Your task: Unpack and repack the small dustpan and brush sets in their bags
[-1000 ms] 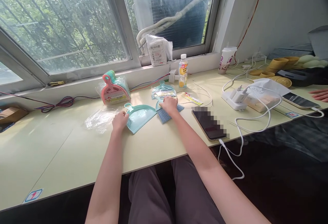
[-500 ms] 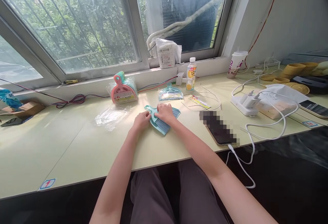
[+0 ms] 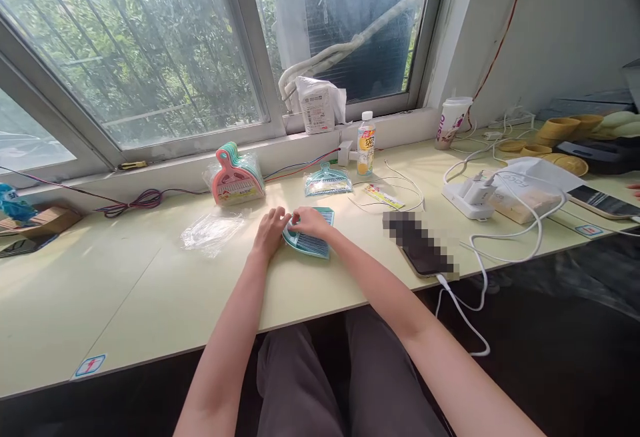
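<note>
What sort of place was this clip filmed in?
Probably a workroom or office: a long pale table runs along a window, with a power strip and a stack of bagged dustpan sets on it.

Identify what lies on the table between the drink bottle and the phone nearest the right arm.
The head view shows a yellow printed card and part of a thin cable there.

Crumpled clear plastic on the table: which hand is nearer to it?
Left. The left hand is just to the right of the crumpled clear plastic; the right hand is farther right, over the light-blue dustpan.
</note>
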`<control>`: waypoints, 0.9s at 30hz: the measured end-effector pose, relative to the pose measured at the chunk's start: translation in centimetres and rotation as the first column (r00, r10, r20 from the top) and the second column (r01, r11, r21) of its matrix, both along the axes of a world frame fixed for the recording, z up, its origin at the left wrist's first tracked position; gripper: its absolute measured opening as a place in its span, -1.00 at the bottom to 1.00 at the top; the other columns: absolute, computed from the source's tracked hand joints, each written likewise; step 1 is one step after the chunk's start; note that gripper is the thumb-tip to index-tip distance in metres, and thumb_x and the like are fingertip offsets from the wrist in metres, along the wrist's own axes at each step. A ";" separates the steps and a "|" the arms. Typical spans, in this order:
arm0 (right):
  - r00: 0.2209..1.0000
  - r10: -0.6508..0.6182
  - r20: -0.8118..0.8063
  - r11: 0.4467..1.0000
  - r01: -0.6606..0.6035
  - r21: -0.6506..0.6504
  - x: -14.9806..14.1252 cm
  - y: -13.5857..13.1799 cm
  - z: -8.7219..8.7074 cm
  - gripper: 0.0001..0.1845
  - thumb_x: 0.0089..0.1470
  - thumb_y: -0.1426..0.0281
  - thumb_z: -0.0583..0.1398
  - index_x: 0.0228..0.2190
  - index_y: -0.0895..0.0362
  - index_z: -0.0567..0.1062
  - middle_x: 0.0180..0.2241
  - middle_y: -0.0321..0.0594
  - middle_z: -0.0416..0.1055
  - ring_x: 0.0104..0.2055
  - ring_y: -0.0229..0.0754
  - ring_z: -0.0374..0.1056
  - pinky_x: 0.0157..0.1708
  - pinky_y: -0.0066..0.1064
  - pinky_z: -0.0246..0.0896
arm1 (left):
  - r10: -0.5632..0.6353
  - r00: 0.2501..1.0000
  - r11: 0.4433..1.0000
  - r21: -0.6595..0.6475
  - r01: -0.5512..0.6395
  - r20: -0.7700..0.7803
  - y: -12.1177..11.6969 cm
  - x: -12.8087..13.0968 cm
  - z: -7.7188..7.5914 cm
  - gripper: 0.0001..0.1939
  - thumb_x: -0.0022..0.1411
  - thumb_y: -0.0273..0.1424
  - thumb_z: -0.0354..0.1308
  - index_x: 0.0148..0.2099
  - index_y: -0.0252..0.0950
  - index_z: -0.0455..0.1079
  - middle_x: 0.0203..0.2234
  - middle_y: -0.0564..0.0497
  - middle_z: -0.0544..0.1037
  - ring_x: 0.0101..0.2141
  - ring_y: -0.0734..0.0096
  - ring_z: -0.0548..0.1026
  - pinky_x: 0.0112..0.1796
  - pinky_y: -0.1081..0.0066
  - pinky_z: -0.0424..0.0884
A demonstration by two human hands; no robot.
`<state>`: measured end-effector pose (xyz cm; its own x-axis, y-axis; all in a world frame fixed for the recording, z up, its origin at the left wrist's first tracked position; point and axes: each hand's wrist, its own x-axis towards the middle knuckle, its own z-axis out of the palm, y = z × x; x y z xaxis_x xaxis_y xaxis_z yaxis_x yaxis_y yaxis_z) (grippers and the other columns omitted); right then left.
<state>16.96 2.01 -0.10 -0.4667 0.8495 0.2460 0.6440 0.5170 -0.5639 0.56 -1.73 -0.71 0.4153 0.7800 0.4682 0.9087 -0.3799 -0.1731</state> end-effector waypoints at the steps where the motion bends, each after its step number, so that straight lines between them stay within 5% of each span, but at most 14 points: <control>1: 1.000 0.010 -0.030 1.000 -0.010 -0.015 0.1 0.1 0.1 -0.83 -0.05 0.29 0.32 -0.39 0.12 0.52 -0.23 -0.21 0.50 -0.14 -0.17 0.38 -0.21 -0.44 0.18 | -0.016 1.000 1.000 0.018 0.016 -0.016 0.0 -0.1 -0.1 -0.74 0.17 -0.64 -0.04 -0.19 -0.25 0.36 -0.19 -0.17 0.45 -0.15 0.13 0.39 -0.20 0.25 0.30; 8: 0.972 0.151 -0.181 0.977 -0.174 -0.119 1.8 1.0 0.9 -0.76 -0.01 0.25 0.31 -0.31 0.15 0.56 -0.20 -0.25 0.52 -0.18 -0.23 0.38 -0.23 -0.48 0.18 | 0.059 0.998 0.992 0.111 -0.061 0.023 0.3 -0.6 -1.2 -0.71 0.26 -0.62 -0.09 -0.30 -0.25 0.43 -0.38 -0.12 0.47 -0.31 0.21 0.43 -0.41 0.31 0.19; 15: 0.985 0.128 -0.115 0.990 -0.134 -0.048 1.5 1.2 0.4 -0.84 -0.04 0.33 0.32 -0.37 0.15 0.56 -0.25 -0.25 0.53 -0.18 -0.23 0.39 -0.22 -0.48 0.18 | 0.041 0.999 0.995 0.095 -0.044 0.028 0.8 -0.6 -1.6 -0.70 0.26 -0.60 -0.08 -0.31 -0.26 0.46 -0.40 -0.12 0.48 -0.34 0.21 0.45 -0.43 0.31 0.17; 19: 0.992 0.070 -0.101 0.997 -0.073 -0.025 1.1 0.9 0.5 -0.83 -0.06 0.28 0.32 -0.38 0.08 0.54 -0.24 -0.31 0.54 -0.17 -0.22 0.42 -0.25 -0.47 0.20 | 0.028 0.989 0.997 0.073 -0.039 0.144 0.3 -0.3 -1.1 -0.70 0.27 -0.57 -0.09 -0.29 -0.24 0.46 -0.35 -0.14 0.50 -0.23 0.15 0.46 -0.32 0.27 0.29; 21: 0.994 0.006 -0.106 1.000 -0.007 -0.005 0.9 0.4 0.7 -0.83 -0.08 0.26 0.32 -0.39 0.04 0.53 -0.23 -0.34 0.54 -0.16 -0.20 0.43 -0.26 -0.45 0.22 | 0.012 0.955 0.990 0.129 -0.052 0.296 0.0 0.0 -0.7 -0.73 0.26 -0.55 -0.05 -0.16 -0.23 0.46 -0.16 -0.18 0.50 -0.05 0.09 0.40 -0.11 0.19 0.31; 24: 0.974 -0.146 -0.176 0.985 0.159 0.061 0.3 -0.4 1.0 -0.84 -0.06 0.24 0.30 -0.41 0.03 0.50 -0.23 -0.32 0.53 -0.16 -0.16 0.43 -0.25 -0.41 0.24 | -0.016 0.765 0.971 0.192 -0.142 0.644 0.1 0.6 0.1 -0.55 0.21 -0.46 0.08 0.16 -0.21 0.28 0.18 -0.21 0.27 0.21 0.03 0.17 0.16 0.05 0.10; 26: 0.926 -0.265 -0.267 0.952 0.295 0.080 0.0 -0.8 1.1 -0.83 -0.01 0.22 0.27 -0.38 0.04 0.48 -0.23 -0.28 0.51 -0.17 -0.16 0.42 -0.22 -0.39 0.25 | 0.009 0.503 0.996 0.037 -0.082 0.864 0.4 1.1 0.5 -0.47 0.23 -0.29 0.09 0.24 -0.22 0.17 0.21 -0.21 0.24 0.21 0.02 0.18 0.18 0.02 0.10; 27: 0.895 -0.317 -0.314 0.931 0.357 0.075 -0.1 -0.8 1.1 -0.82 0.02 0.22 0.25 -0.36 0.05 0.46 -0.22 -0.26 0.51 -0.18 -0.16 0.42 -0.21 -0.38 0.26 | 0.067 0.363 0.994 -0.095 0.059 0.929 0.5 1.3 0.6 -0.46 0.26 -0.18 0.04 0.23 -0.23 0.18 0.17 -0.21 0.29 0.18 0.02 0.25 0.15 0.02 0.15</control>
